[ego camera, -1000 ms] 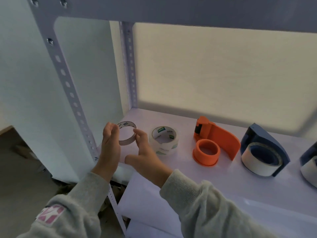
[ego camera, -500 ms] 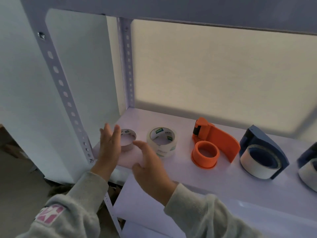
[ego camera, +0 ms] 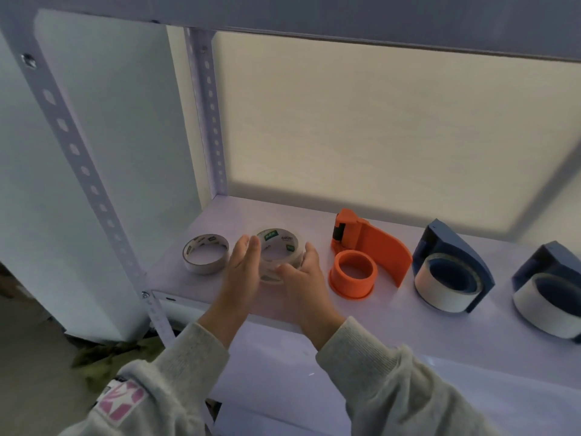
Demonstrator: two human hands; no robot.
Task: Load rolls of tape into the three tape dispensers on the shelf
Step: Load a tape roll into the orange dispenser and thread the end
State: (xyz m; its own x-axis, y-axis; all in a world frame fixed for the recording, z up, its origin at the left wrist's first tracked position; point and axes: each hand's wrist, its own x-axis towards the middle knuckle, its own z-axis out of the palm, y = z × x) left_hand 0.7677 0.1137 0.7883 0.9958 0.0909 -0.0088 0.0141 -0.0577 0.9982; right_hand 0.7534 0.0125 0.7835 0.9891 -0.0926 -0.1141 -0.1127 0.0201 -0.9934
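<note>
Head view: both hands closed on the clear tape roll (ego camera: 279, 247) at lower centre of the shelf (ego camera: 393, 313). Left hand (ego camera: 242, 272) fingers straight against it, right hand (ego camera: 303, 275) curled round it. Best lifted level, then seated squarely on the orange dispenser (ego camera: 371, 247) hub just right.

Left hand (ego camera: 242, 272) flat, right hand (ego camera: 303, 275) fingers curled.

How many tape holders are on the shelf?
3: the orange plastic tape dispenser in the middle, a dark blue tape dispenser to its right, and a second dark blue dispenser cut off at the right edge.
</note>
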